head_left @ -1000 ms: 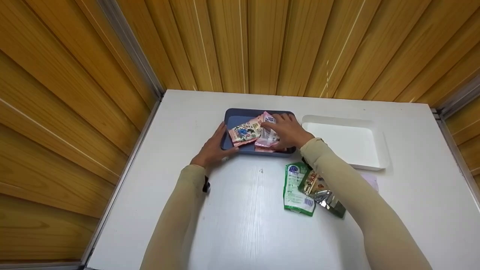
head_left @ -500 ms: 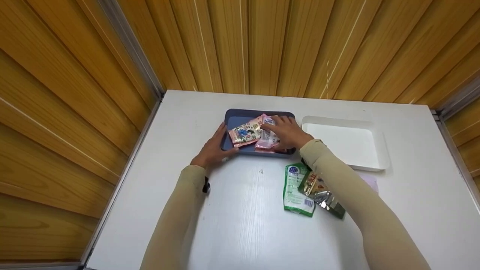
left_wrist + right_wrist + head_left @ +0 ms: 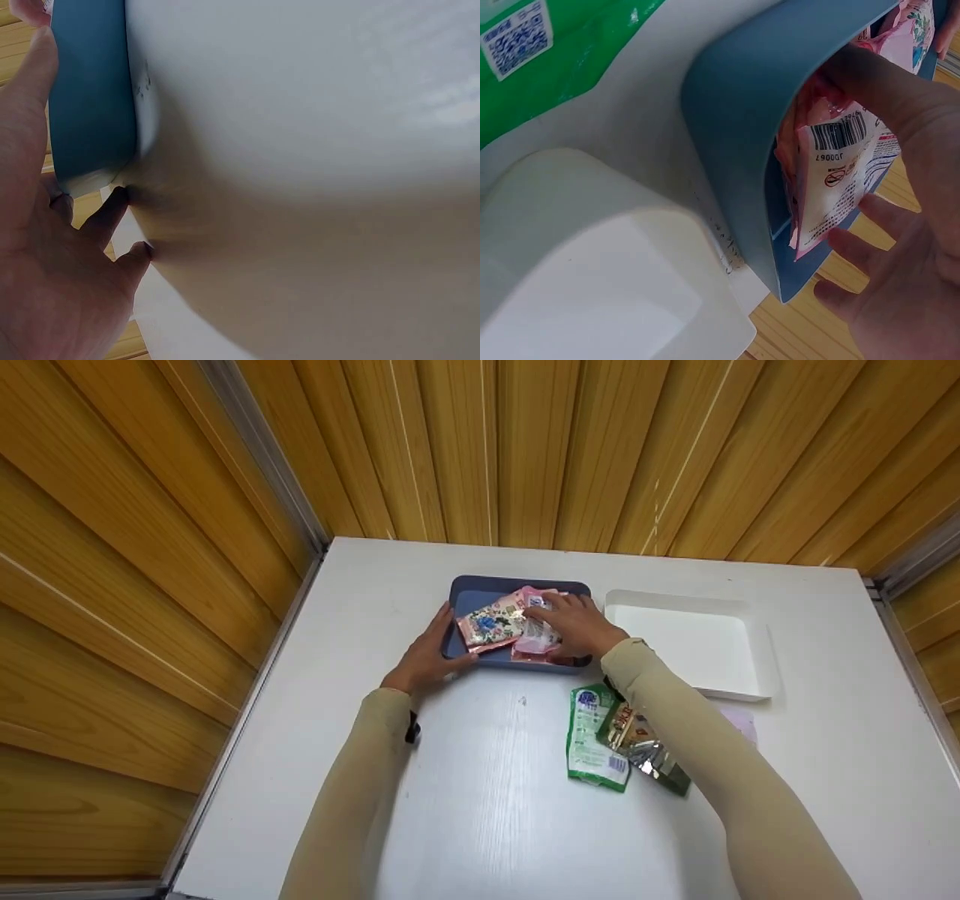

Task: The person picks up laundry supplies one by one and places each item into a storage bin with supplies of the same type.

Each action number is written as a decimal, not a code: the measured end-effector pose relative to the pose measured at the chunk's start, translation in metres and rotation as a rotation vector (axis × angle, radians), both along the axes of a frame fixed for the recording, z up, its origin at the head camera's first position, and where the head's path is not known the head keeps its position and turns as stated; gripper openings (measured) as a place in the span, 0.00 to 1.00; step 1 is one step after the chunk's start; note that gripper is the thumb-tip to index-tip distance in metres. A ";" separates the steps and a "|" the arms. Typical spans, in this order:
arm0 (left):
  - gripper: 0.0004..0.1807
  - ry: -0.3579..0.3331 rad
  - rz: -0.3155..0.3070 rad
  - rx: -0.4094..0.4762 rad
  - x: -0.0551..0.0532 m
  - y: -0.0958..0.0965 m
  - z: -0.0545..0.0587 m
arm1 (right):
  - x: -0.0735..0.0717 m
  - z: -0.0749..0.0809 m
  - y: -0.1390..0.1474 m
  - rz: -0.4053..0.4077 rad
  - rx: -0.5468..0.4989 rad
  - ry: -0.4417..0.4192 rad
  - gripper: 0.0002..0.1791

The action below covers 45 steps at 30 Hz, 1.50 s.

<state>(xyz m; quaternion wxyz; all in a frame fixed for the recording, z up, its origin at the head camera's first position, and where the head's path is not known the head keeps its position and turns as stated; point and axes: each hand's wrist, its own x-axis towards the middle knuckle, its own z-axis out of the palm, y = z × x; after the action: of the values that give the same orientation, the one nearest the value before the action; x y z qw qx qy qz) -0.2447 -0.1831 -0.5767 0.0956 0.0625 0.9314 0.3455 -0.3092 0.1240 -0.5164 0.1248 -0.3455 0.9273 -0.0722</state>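
A dark blue tray (image 3: 469, 598) on the white table holds several soft pink packets. One floral packet (image 3: 491, 624) lies slanted at the left inside it. My left hand (image 3: 426, 660) rests against the tray's left front corner, fingers along the side and thumb at the front wall. My right hand (image 3: 579, 626) reaches over the right part of the tray and grips a pink packet (image 3: 536, 634) between thumb and fingers. In the right wrist view a barcode shows on a packet (image 3: 836, 154) under that hand, fingertips at its edge.
A white tray (image 3: 694, 641) stands right of the blue one. Nearer lie a green-and-white pouch (image 3: 596, 750) and a brown-and-green foil bag (image 3: 630, 731), partly under the right sleeve. A pale purple item (image 3: 741, 724) shows past the sleeve. Wood-panelled walls (image 3: 525, 457) stand behind the table.
The pink packet under my right hand has settled slightly lower and to the right. My left hand and the trays stay where they were.
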 end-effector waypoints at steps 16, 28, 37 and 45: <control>0.62 -0.014 0.002 -0.004 -0.001 0.000 0.002 | 0.000 0.006 0.006 -0.003 0.008 -0.028 0.54; 0.62 -0.014 -0.004 0.008 -0.002 0.003 0.001 | 0.004 0.004 0.017 -0.012 -0.077 -0.012 0.52; 0.61 0.000 -0.014 0.012 -0.003 0.005 0.001 | 0.012 0.003 0.034 -0.031 -0.186 0.054 0.49; 0.62 -0.004 -0.001 -0.002 -0.002 0.005 0.000 | 0.022 0.001 0.047 -0.077 -0.245 0.069 0.49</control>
<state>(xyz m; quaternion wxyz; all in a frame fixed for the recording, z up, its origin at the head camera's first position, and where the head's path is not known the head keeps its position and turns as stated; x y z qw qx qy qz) -0.2465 -0.1782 -0.5770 0.0976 0.0620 0.9316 0.3445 -0.2871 0.1715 -0.5155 0.0469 -0.3244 0.9278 -0.1779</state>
